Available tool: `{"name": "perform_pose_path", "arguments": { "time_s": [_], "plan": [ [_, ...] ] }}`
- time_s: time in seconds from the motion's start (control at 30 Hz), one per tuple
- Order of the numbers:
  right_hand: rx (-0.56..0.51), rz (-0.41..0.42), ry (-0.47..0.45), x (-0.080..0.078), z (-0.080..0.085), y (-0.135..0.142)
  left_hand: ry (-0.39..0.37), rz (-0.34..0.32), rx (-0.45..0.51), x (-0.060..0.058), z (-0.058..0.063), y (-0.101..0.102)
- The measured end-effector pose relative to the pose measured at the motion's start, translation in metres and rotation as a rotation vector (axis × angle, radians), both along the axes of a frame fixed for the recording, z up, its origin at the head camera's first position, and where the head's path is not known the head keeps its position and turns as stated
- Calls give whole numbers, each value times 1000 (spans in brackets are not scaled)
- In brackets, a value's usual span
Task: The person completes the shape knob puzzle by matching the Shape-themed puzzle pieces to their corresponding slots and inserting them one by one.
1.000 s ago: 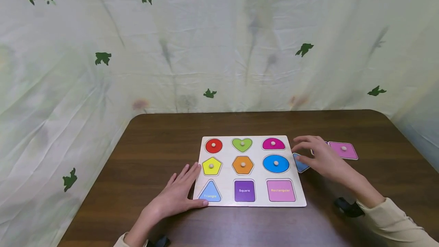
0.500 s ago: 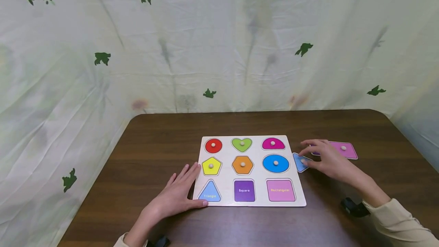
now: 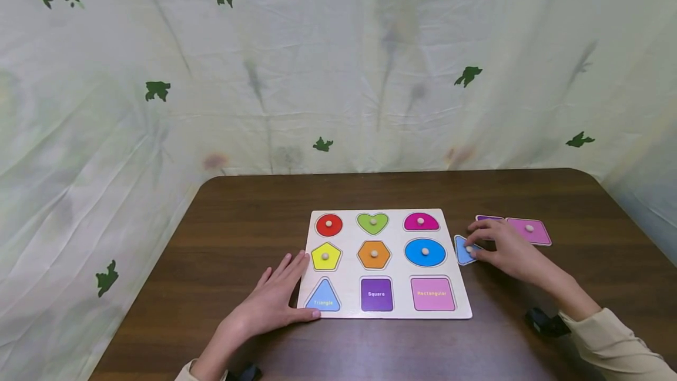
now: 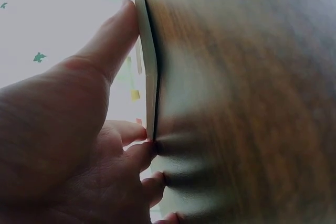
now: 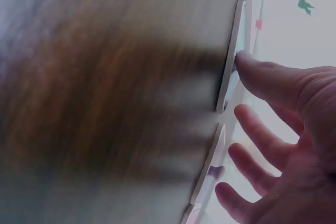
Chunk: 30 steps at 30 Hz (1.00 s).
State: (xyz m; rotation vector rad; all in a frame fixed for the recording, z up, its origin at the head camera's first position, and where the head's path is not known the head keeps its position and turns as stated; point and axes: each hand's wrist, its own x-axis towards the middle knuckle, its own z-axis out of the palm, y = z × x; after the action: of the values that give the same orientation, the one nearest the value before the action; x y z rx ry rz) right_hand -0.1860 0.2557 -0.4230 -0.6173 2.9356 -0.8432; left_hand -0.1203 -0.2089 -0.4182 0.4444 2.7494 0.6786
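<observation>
A white shape-puzzle board (image 3: 349, 296) lies on the table. My left hand (image 3: 272, 297) rests at its left edge, fingers extended along the side and thumb on the near corner. In the left wrist view, that thumb (image 4: 113, 38) lies over the board's edge. Just right of the board is a blue triangle puzzle piece (image 3: 462, 254). My right hand (image 3: 508, 251) pinches its small knob (image 3: 469, 249) between thumb and index finger. In the right wrist view the piece (image 5: 231, 61) lies flat by the thumb, the other fingers spread and loosely bent.
Behind the right hand lie a purple piece (image 3: 485, 217), partly covered, and a pink rectangle piece (image 3: 538, 233). Pieces with knobs fill the board's upper two rows. The triangle recess (image 3: 324, 297), square recess (image 3: 377, 301) and rectangle recess (image 3: 433, 301) show printed words.
My right hand first drew back right from the board's edge, then came to the blue triangle's knob. The triangle has turned and shifted slightly. My left hand has stayed still.
</observation>
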Motion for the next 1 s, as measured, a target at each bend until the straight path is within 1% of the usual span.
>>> {"name": "perform_pose_path", "arguments": {
  "time_s": [0.13, 0.37, 0.6, 0.83, 1.0],
  "plan": [
    [-13, -22, -6, 2, 2, 0, 2, -3, 1, 0, 0, 0],
    [-42, -14, 19, 5, 1, -1, -5, -4, -7, -1, -1, 1],
    [-95, 40, 100, 9, 5, -10, -9, -7, -7, 0, -1, 0],
    [-112, 44, 132, 16, 12, -27, 2, -13, -21, -2, -2, 0],
    [-135, 91, 168, 19, 13, -37, -1, -7, -19, -2, -2, 0]
  ]
}}
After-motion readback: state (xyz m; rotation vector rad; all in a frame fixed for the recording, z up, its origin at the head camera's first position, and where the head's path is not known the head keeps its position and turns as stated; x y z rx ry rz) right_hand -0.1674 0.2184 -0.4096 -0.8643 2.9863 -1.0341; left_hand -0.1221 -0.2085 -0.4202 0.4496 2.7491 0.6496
